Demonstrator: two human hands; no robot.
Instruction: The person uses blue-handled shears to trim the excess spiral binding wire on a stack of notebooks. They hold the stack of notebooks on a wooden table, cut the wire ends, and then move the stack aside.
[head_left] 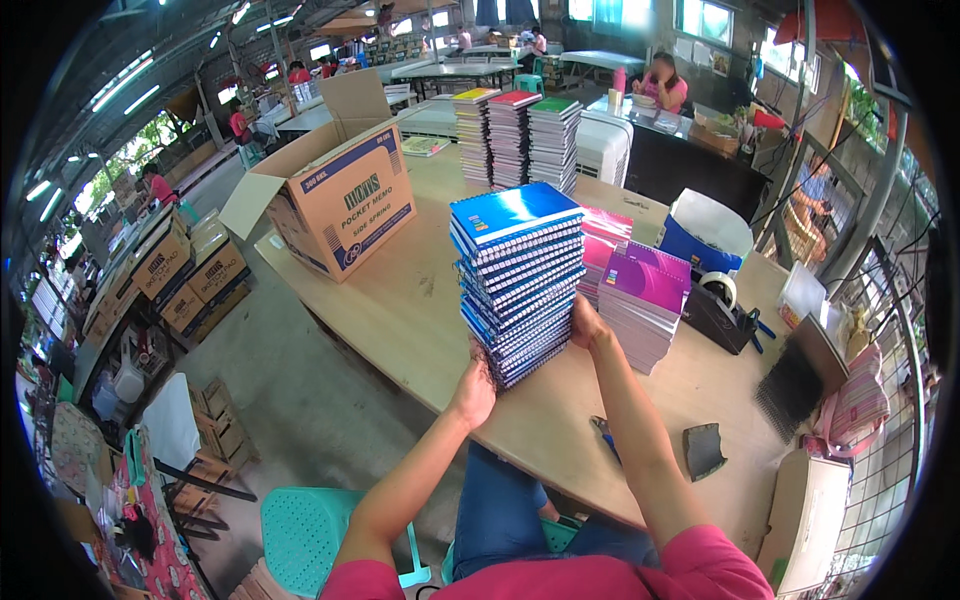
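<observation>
A tall stack of blue spiral notebooks (520, 290) stands near the front edge of the table, slightly uneven along its sides. My left hand (474, 388) grips its lower left side, and my right hand (588, 325) presses its lower right side. The fingers of both hands are partly hidden by the stack. Right beside it are a stack of purple notebooks (645, 300) and a stack of pink ones (605, 228). Behind stand three taller stacks with yellow (473, 135), red (508, 140) and green (554, 145) covers.
An open cardboard box (345, 205) stands at the table's left. To the right are a tape dispenser (722, 310), a blue-and-white container (705, 232), pliers (606, 430) and a dark curved piece (704, 450). A green stool (310, 530) is at lower left. Other people sit at farther tables.
</observation>
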